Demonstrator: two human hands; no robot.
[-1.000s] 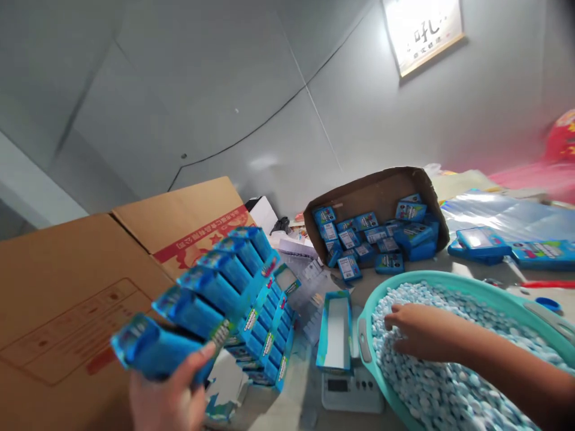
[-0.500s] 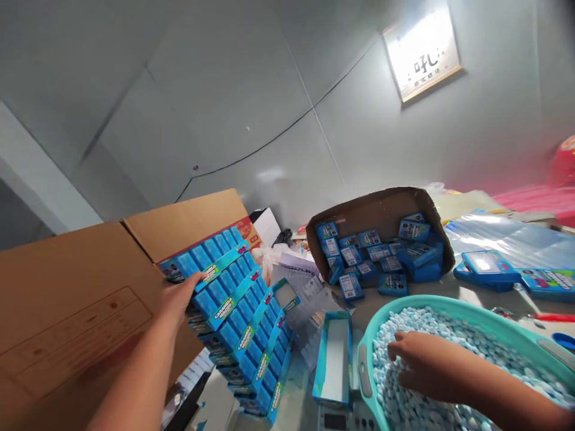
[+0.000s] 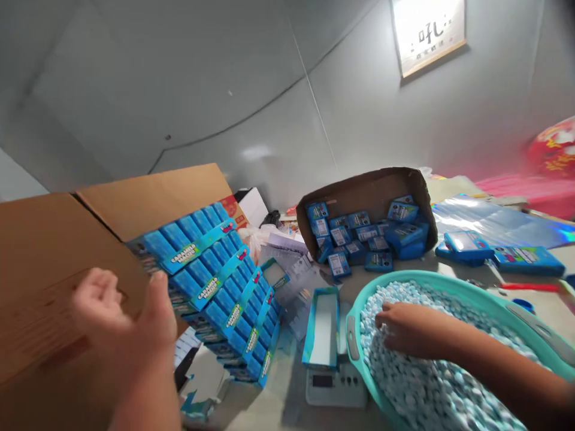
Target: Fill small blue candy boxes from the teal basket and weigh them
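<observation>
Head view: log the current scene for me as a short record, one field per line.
left hand: nothing seen in it; nearest the stack of blue boxes
right hand: over the teal basin, fingers at the pale pieces; grip unclear
scale: left of the basin; blue tray appears to rest on it
brown carton: behind the basin, holding small blue packs
</observation>
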